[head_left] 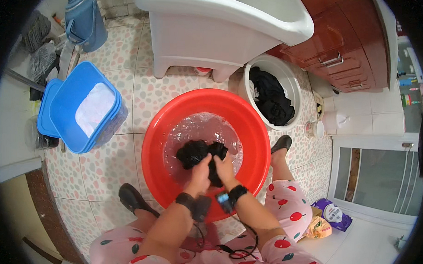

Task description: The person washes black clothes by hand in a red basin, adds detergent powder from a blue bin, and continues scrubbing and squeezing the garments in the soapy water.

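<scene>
A wet black cloth is bunched up over soapy water in a large red basin on the floor between my feet. My left hand is closed on the lower middle of the cloth. Just beside it, my right hand grips the cloth's right part. The two hands are close together, with part of the cloth hanging down between them. Dark bands with small devices sit on both wrists. What kind of garment the black cloth is cannot be made out.
A white tub holding dark clothes stands right of the basin. To the left is a blue bin with something white inside. A white sink rises beyond the basin. A blue flask stands far left; a small white cup lies right.
</scene>
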`<state>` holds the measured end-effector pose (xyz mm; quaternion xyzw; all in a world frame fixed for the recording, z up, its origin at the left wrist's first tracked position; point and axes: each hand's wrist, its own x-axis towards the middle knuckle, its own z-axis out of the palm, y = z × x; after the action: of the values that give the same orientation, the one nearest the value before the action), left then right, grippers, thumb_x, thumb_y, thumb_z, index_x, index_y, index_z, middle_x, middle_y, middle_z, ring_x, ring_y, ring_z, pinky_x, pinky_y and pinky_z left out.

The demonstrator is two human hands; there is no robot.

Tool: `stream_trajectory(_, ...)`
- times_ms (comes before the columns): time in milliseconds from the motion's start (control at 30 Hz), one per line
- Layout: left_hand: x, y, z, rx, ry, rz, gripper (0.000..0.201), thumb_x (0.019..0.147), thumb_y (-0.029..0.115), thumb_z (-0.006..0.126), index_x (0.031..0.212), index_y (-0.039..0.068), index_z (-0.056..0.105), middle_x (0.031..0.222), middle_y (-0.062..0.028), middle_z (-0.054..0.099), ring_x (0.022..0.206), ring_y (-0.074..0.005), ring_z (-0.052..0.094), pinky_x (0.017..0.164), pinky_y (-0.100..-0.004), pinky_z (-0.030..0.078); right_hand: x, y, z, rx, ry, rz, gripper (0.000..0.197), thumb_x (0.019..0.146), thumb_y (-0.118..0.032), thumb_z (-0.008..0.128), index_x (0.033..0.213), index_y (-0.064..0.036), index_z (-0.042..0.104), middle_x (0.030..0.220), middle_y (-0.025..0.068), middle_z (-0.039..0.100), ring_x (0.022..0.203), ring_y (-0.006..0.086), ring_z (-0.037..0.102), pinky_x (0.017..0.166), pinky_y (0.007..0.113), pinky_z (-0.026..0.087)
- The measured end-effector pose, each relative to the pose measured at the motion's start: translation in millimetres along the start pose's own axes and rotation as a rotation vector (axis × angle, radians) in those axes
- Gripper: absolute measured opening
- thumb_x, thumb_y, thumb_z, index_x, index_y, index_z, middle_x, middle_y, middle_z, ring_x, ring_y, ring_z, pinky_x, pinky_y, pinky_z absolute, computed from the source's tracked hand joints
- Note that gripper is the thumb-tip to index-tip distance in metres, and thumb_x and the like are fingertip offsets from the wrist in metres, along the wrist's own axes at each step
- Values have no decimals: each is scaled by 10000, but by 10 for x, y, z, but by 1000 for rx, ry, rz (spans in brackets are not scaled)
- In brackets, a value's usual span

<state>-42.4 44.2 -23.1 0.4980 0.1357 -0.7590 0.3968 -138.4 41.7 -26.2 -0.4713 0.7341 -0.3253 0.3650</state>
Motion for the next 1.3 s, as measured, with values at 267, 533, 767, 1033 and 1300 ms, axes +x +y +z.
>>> stream_trajectory(267,415,-168,-471,-190,-110,-117,303,884,328,559,1010,56,604,960,-90,633,877,-233,612,798,-389,500,-164,-76,167,-194,-69,-34,387,742,-82,618,1108,-1,521,1056,233,523,980,421,517,872,434,425)
stream_trajectory(533,56,377,-364,24,-151,-107,347,919,318,487,1068,18,578,1003,-126,610,932,-225,596,825,-372,488,-744,-305,148,5,-196,-101,511,779,-98,601,1234,31,408,1112,234,550,1020,358,546,919,362,413)
stream_trajectory(767,-70,-42,37,-153,-229,-103,367,901,303,553,1160,43,549,1106,-95,598,984,-253,576,903,-410,448,236,44,-15,-122,105,11,418,778,-107,600,1153,26,471,1094,258,530,1043,397,515,894,418,412)
stream_trajectory(1033,84,192,-409,-290,-465,-276,430,906,437,461,1078,66,595,1042,-103,620,940,-253,602,880,-399,476,-499,-356,238,69,-85,-94,386,755,-203,701,1022,14,526,1036,208,534,994,357,510,884,388,394)
stream_trajectory(1300,123,25,-252,-163,-157,-191,418,942,382,401,1143,51,558,1123,-120,596,1013,-292,574,908,-441,452,-495,-165,194,-129,41,-89,442,784,-161,649,1163,10,497,1090,214,523,1022,405,475,915,431,363)
